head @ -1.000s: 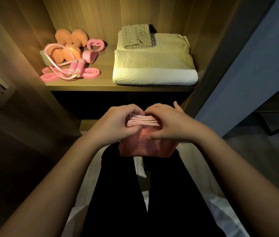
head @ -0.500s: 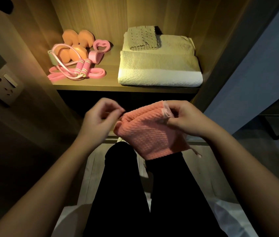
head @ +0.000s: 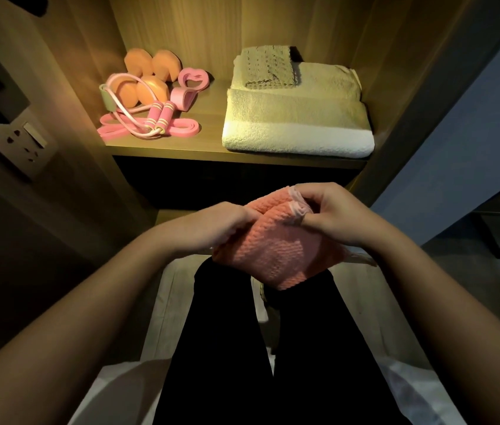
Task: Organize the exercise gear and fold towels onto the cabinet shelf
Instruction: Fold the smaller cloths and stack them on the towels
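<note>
Whereas half a second before the left hand [head: 227,225] had hovered clear of the cloth, it had now closed its fingers on the left edge of the salmon-pink waffle-knit towel [head: 273,259], at centre frame above the knees. The right hand [head: 331,214] kept pinching the pale hemmed corners at the towel's upper right. With both hands gripping, another fold seemed under way. The wooden cabinet shelf [head: 212,113], in the upper frame, already held a folded cream terry towel [head: 297,130].
</note>
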Demonstrator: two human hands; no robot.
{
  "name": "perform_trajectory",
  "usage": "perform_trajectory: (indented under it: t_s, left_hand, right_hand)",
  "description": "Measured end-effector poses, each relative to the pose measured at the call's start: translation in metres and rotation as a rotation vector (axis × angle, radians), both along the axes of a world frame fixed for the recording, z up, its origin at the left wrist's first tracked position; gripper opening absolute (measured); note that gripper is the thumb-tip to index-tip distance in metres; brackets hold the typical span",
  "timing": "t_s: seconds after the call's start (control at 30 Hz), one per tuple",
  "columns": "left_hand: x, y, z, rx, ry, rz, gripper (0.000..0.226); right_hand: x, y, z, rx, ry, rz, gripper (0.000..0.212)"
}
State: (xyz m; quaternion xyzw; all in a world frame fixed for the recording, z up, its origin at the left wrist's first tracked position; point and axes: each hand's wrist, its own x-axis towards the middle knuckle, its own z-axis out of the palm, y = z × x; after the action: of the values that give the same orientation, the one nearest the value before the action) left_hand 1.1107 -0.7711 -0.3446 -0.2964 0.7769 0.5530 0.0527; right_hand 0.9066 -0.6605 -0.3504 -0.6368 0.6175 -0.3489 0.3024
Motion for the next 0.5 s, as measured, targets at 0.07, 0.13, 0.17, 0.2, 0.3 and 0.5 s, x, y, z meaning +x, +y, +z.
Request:
perform_trajectory:
  t_s: [0.07,0.13,0.17,0.2,0.3,0.5]
  left_hand:
    - [-0.009,-0.003,-0.004,0.258,0.026,-0.041,0.041]
    - [-0.007,-0.009,-0.008,0.518,0.070,-0.092,0.048]
    - [-0.003,-0.013,-0.010,0.607,0.028,-0.110,0.051]
    - [-0.004,-0.015,-0.010,0.644,-0.030,-0.125,0.052]
    - [-0.005,-0.018,-0.017,0.560,-0.119,-0.221,0.046]
    - [-0.012,-0.003,-0.018,0.186,-0.297,-0.348,0.078]
  right_hand:
    - [-0.001,-0.001,-0.003,0.013,0.013,0.008,0.021]
    - [-0.007,0.000,-0.005,0.030,0.022,-0.012,0.014]
    - [-0.012,0.000,-0.007,0.037,0.031,-0.031,0.012]
    - [-0.017,0.001,-0.008,0.046,0.046,-0.047,0.010]
    - [-0.017,0.000,-0.018,0.117,0.013,-0.046,0.012]
    - [-0.010,-0.007,-0.027,0.154,-0.036,-0.029,0.015]
